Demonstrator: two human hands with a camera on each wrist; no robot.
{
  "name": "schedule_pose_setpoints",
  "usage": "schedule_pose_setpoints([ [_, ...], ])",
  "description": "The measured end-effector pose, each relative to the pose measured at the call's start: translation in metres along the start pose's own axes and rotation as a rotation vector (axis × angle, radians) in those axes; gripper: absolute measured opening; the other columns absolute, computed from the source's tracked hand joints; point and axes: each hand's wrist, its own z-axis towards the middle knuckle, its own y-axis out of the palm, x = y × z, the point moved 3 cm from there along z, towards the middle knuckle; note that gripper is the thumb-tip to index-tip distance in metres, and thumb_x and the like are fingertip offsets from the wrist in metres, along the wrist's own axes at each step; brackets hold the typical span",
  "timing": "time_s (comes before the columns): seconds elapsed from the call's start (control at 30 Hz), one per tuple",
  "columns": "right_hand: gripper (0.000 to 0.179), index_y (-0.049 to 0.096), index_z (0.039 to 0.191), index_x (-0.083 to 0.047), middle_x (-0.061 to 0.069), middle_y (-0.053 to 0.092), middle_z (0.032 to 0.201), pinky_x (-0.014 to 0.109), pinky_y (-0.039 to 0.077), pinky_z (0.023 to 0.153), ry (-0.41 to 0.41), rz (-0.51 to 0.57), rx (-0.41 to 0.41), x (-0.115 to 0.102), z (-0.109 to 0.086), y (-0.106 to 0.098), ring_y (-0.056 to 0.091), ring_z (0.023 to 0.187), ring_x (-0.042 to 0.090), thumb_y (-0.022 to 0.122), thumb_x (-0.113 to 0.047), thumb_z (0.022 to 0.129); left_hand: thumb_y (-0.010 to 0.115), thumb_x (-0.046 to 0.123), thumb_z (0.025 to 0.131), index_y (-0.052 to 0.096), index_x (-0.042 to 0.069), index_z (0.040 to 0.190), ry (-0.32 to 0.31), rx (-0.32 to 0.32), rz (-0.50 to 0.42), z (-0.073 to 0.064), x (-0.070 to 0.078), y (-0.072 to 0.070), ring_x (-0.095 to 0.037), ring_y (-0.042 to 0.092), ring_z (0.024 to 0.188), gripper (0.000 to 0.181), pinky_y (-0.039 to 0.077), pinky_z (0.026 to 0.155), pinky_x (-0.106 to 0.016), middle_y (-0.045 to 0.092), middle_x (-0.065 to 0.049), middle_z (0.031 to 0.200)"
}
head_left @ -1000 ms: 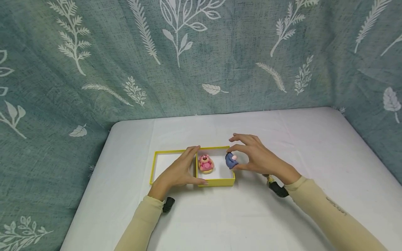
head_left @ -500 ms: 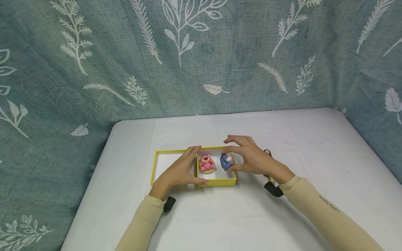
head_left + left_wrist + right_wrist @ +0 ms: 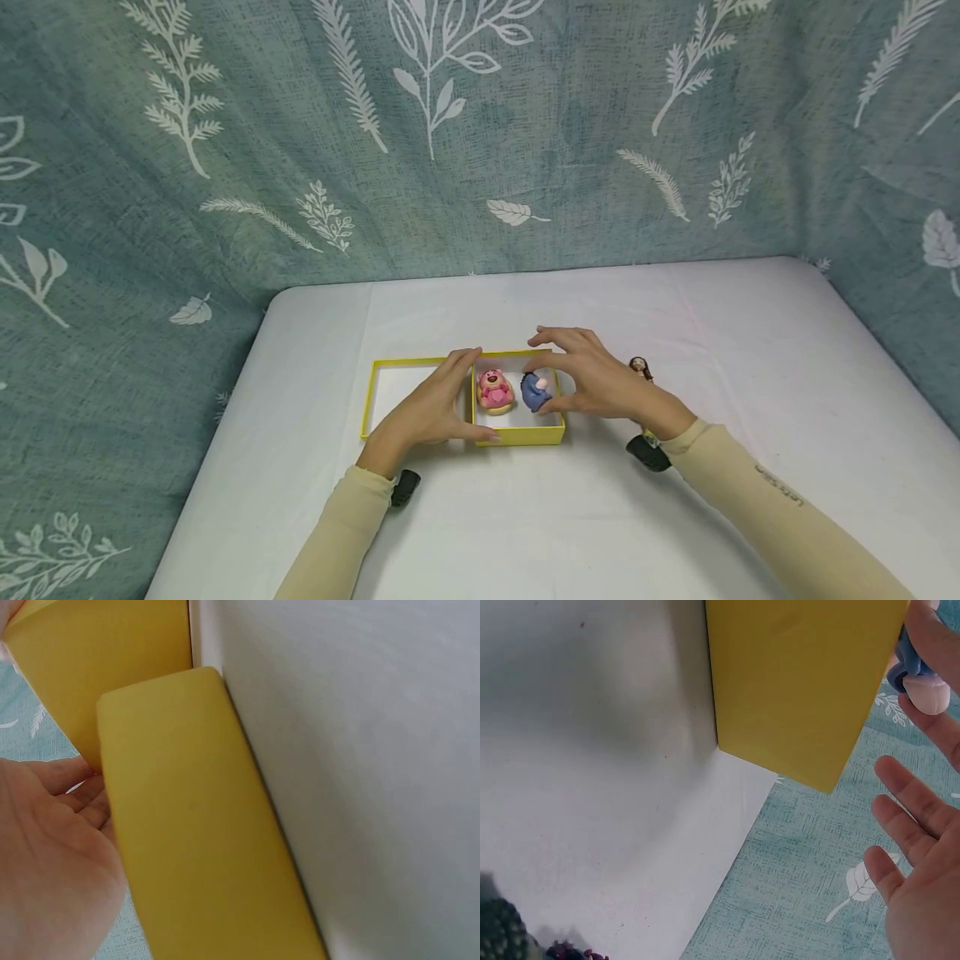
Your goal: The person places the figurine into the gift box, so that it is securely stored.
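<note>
A yellow-edged box [image 3: 520,437] with a white inside stands on the table, and a pink bear figurine [image 3: 496,392] sits in its left part. My left hand [image 3: 422,414] holds the box across its left end, thumb at the front wall and fingertips at the back corner. Between thumb and index finger, my right hand [image 3: 592,379] pinches a blue donkey figurine [image 3: 534,393] inside the box's right part. The right wrist view shows the box's yellow outer wall [image 3: 802,682], with the donkey's pink muzzle [image 3: 928,694] beyond it; the other right fingers are spread.
Directly left of the box lies a second yellow-rimmed tray or lid [image 3: 397,392], partly covered by the left hand. A brown-haired doll [image 3: 639,366] is on the white table [image 3: 495,517] behind the right wrist. A dark green bumpy thing [image 3: 501,930] shows in the right wrist view's corner.
My right hand has moved left with the donkey figurine, from over the box's right edge to inside the box. The doll's head has come into sight. My left hand has stayed put.
</note>
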Motion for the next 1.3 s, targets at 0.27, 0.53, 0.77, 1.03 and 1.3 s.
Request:
schedule_pose_setpoints([
  [0.27,0.052,0.069,0.115,-0.019,0.014,0.053,0.137,0.056,0.028,0.109,-0.016,0.007,-0.001,0.001,0.007,0.006,0.040,0.136,0.033,0.088,-0.038,0.070,0.083,0.065,0.062,0.020,0.014,0.157,-0.006,-0.002,0.004,0.000,-0.001,0.000,-0.023,0.037,0.142,0.125,0.038,0.113,-0.045,0.029,0.000,0.156],
  [0.53,0.052,0.070,0.116,-0.018,0.012,0.051,0.139,0.057,0.025,0.110,-0.004,0.093,-0.033,0.000,0.014,0.015,0.039,0.137,0.031,0.087,-0.036,0.071,0.081,0.068,0.062,0.020,0.013,0.157,-0.005,-0.001,0.002,-0.001,-0.002,0.000,-0.022,0.037,0.142,0.126,0.038,0.113,-0.044,0.028,0.002,0.156],
  [0.77,0.054,0.070,0.116,-0.019,0.012,0.051,0.140,0.058,0.027,0.109,0.001,0.126,-0.054,-0.002,0.019,0.024,0.040,0.135,0.030,0.089,-0.036,0.068,0.081,0.069,0.062,0.018,0.017,0.157,-0.013,-0.009,-0.010,-0.001,-0.002,0.001,-0.021,0.035,0.143,0.125,0.038,0.113,-0.044,0.027,0.004,0.157],
  [1.03,0.050,0.070,0.113,-0.023,0.010,0.048,0.142,0.056,0.027,0.108,0.004,0.132,-0.077,-0.002,0.022,0.030,0.040,0.136,0.026,0.088,-0.037,0.069,0.081,0.069,0.061,0.020,0.015,0.157,-0.006,0.004,-0.014,-0.001,-0.001,0.000,-0.021,0.036,0.142,0.126,0.039,0.112,-0.045,0.028,0.004,0.156],
  [1.3,0.055,0.070,0.118,-0.022,0.011,0.046,0.143,0.057,0.026,0.110,-0.014,0.130,-0.100,-0.001,0.028,0.033,0.039,0.135,0.025,0.088,-0.039,0.069,0.079,0.072,0.061,0.019,0.016,0.157,-0.005,0.000,0.002,0.000,-0.003,0.001,-0.022,0.036,0.142,0.126,0.039,0.111,-0.046,0.027,0.005,0.156],
])
